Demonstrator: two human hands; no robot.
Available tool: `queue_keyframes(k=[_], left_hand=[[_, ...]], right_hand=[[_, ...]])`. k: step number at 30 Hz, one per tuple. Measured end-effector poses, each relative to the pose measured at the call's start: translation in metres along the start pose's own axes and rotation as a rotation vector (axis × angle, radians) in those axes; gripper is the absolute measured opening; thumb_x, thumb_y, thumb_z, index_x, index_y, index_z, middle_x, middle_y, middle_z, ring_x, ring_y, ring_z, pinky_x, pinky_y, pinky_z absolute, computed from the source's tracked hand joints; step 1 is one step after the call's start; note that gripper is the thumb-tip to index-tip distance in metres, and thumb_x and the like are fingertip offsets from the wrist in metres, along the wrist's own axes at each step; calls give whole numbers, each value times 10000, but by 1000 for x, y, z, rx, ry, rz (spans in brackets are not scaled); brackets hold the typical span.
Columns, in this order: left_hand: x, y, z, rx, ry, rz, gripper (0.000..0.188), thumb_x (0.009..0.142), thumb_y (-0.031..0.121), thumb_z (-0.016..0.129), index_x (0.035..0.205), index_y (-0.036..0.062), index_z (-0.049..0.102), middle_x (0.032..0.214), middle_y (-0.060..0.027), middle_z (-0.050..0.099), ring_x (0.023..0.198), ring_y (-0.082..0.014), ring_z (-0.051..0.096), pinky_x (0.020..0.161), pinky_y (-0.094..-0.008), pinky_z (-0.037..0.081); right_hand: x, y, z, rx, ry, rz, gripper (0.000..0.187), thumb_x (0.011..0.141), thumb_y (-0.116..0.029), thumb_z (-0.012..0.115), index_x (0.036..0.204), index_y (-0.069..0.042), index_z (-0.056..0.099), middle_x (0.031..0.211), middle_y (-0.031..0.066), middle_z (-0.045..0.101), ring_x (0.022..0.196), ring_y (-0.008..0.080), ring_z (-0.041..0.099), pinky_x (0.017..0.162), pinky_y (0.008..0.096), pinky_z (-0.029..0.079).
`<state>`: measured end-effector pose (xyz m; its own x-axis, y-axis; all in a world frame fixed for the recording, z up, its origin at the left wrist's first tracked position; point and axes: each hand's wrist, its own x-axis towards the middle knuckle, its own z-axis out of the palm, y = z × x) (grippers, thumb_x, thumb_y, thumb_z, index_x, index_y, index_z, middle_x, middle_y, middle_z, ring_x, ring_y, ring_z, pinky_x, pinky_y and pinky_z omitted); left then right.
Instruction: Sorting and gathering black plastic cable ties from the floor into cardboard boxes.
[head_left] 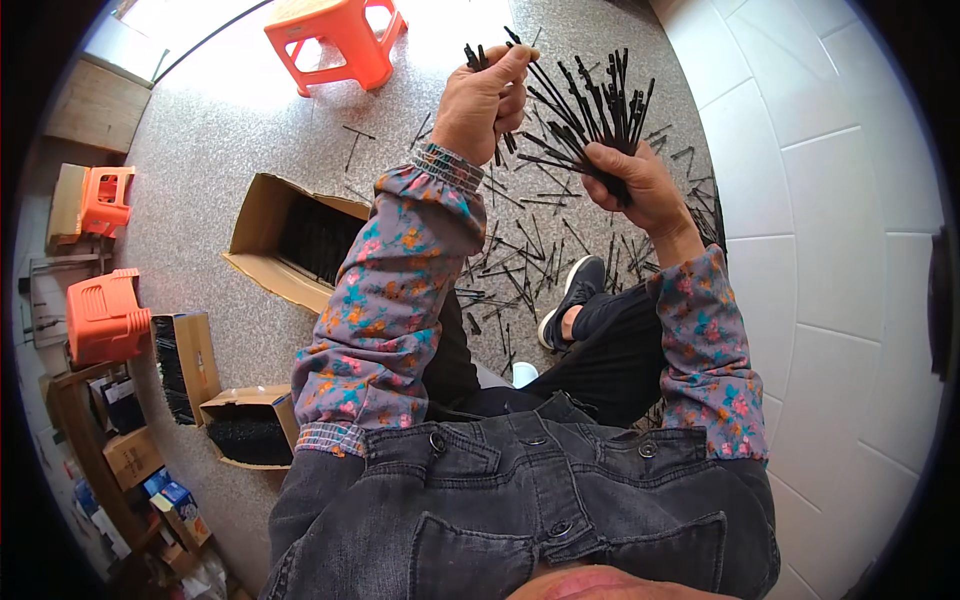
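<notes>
Head cam: looking down on both bare hands, raised over grey speckled floor.
L hand: grasping small bunch of blk sticks, fingers curled round; sticking out above & below fist. Pinched betw. thumb & forefinger at top, close to another stick; exact contact can't tell.
R hand: clenched round thick bunch of same sticks, thumb across front; fanned out wide up top, reaching twd L hand.
Sticks, loc.: in both hands, plus on floor.
Loose sticks: strewn below hands, crossing at all angles, many nr shoe (dk, white sole).
Big box: cardboard, open, L of L forearm, partly hidden by sleeve; dk inside.
Small boxes: two, open, lower L, filled w/ blk stuff; too small to tell what.
Stools: orange plastic; one nr top, two more far L.
Shelf: wooden, lower L, w/ cartons.
Sleeves: floral, on both forearms, over dk grey denim jacket.
Wall: white tile, R side.
</notes>
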<state>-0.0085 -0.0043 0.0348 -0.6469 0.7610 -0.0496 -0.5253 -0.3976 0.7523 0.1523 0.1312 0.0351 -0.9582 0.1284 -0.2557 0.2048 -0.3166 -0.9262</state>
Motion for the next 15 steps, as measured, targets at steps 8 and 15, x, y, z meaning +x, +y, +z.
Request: queue_keyframes(k=[8, 15], left_hand=[[-3, 0, 1, 215, -89, -59, 238, 868, 209, 598, 995, 9, 574, 719, 44, 461, 469, -19, 319, 390, -168, 239], [1, 5, -4, -116, -24, 33, 194, 916, 216, 499, 932, 25, 529, 727, -1, 491, 546, -60, 382, 416, -190, 284]], right_hand=[[1, 0, 1, 31, 46, 11, 215, 858, -244, 600, 779, -44, 589, 546, 13, 533, 410, 58, 456, 345, 173, 300], [1, -1, 2, -75, 66, 2, 226, 864, -257, 591, 779, -48, 572, 554, 17, 522, 417, 64, 440, 353, 178, 299]])
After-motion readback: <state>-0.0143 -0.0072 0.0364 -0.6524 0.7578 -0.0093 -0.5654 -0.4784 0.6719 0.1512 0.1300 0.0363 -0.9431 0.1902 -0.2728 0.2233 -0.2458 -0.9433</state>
